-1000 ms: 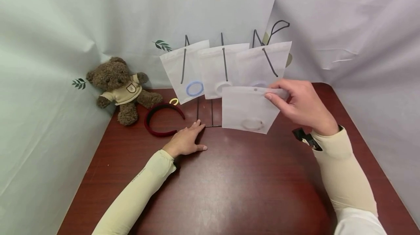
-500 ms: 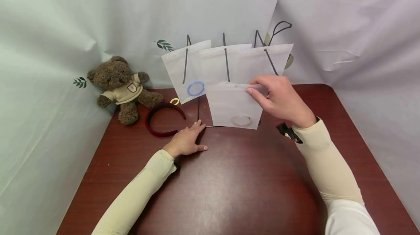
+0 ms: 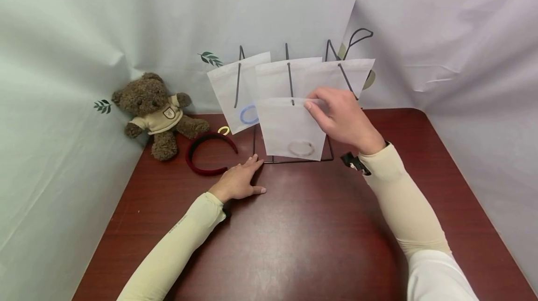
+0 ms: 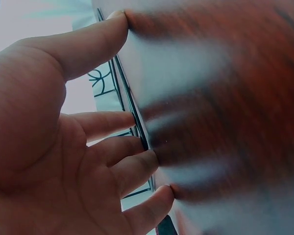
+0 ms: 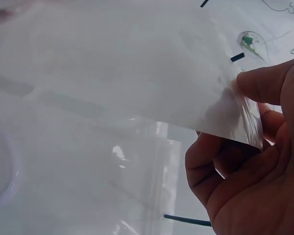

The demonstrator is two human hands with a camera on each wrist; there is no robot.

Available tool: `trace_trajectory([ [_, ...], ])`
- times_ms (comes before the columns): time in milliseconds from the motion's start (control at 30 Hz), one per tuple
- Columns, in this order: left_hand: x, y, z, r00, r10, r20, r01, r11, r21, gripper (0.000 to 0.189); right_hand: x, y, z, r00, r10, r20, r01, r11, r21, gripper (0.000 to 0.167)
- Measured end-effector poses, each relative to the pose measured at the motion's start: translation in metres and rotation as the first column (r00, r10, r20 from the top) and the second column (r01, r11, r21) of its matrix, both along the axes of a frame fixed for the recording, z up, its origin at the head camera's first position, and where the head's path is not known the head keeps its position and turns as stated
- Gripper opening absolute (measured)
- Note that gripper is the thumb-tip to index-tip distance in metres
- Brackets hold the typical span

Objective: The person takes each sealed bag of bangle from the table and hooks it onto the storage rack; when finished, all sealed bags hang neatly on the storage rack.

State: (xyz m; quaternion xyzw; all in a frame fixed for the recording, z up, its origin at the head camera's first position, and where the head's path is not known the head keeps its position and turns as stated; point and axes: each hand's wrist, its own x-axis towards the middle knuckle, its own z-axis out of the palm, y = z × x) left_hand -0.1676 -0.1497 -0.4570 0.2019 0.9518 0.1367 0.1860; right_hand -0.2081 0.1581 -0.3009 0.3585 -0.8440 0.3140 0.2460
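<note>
My right hand (image 3: pixel 344 121) pinches the top right corner of a frosted bag (image 3: pixel 290 128) between thumb and fingers. Through its film shows a brownish ring-shaped item (image 3: pixel 300 148). In the head view the hole in the bag's top edge overlaps the tip of the middle prong (image 3: pixel 290 81) of a black wire rack (image 3: pixel 254 139). Behind it, other frosted bags hang on the prongs: a left bag (image 3: pixel 222 81) with a blue ring, a middle bag (image 3: pixel 271 79) and a right bag (image 3: pixel 364 71). My left hand (image 3: pixel 238 179) lies with fingers spread, fingertips at the rack's base wire.
A dark red headband (image 3: pixel 206 171) lies left of the rack, with a small yellow ring (image 3: pixel 223 130) behind it. A brown teddy bear (image 3: pixel 159 118) sits at the table's back left corner. A pale curtain (image 3: pixel 294 2) encloses the reddish wooden table (image 3: pixel 294 235).
My right hand has carried the bag leftward and slightly up, from in front of the right bag to the middle prong's tip. The left hand has stayed in place.
</note>
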Motion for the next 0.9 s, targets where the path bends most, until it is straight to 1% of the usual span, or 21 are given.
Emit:
trace_trajectory([
  [167, -0.001, 0.0, 0.0, 1.0, 0.0, -0.004, 0.0, 1.0, -0.004, 0.092, -0.011, -0.002, -0.005, 1.0, -0.023, 0.004, 0.023, 1.0, -0.013, 0.016],
  [333, -0.001, 0.0, -0.001, 1.0, -0.005, -0.006, 0.005, 1.0, -0.005, 0.092, -0.026, -0.004, -0.012, 0.998, -0.056, 0.002, 0.056, 0.997, -0.049, 0.019],
  [467, 0.0, 0.0, 0.0, 1.0, 0.0, -0.001, 0.0, 1.0, -0.006, 0.093, -0.039, -0.007, -0.016, 0.997, -0.078, -0.017, 0.076, 0.994, -0.079, 0.021],
  [633, 0.001, 0.0, 0.001, 1.0, 0.002, -0.007, -0.002, 1.0, -0.007, 0.093, -0.051, -0.011, -0.016, 0.993, -0.112, -0.027, 0.109, 0.989, -0.097, 0.02],
  [900, 0.001, 0.001, 0.002, 1.0, 0.0, 0.001, 0.0, 1.0, -0.014, 0.093, -0.065, -0.014, -0.014, 0.987, -0.155, -0.045, 0.151, 0.984, -0.094, 0.021],
])
